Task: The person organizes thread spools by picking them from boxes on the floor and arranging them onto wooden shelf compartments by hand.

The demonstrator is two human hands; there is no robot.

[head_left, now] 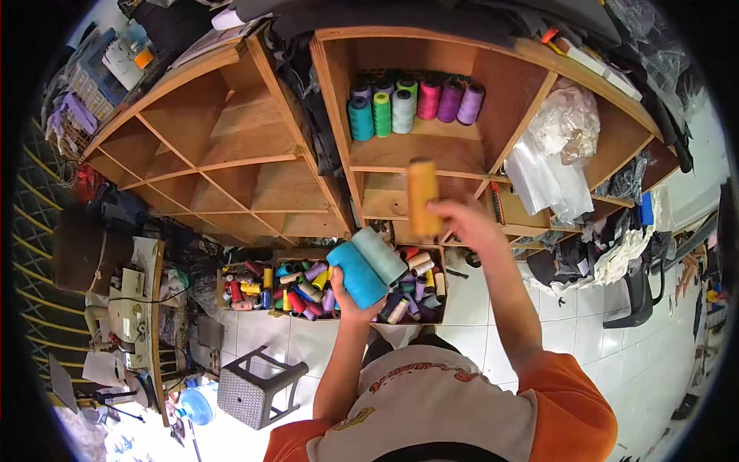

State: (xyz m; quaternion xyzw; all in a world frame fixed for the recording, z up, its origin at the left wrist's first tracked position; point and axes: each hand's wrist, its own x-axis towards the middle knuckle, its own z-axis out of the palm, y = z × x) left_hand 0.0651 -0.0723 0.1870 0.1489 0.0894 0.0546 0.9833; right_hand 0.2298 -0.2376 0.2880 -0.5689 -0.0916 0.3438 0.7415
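Observation:
My left hand (356, 306) is wrapped round a large blue thread spool (357, 276), held over the box. Against its right side leans a pale grey-green thread spool (379, 254); whether my fingers also grip that one is hidden. My right hand (466, 221), raised in front of the shelf, grips a yellow-orange thread spool (423, 198) near its lower end, slightly blurred. Several thread spools stand upright in the upper shelf compartment, among them a teal spool (360, 118), a bright green spool (382, 115) and a pink spool (429, 101).
Below my hands, a long box (315, 318) is filled with many loose thread spools. Wooden shelving (258, 146) spans the front; plastic bags (566, 127) hang at its right. A grey stool (248, 393) stands on the tiled floor, near a sewing machine (127, 316) at left.

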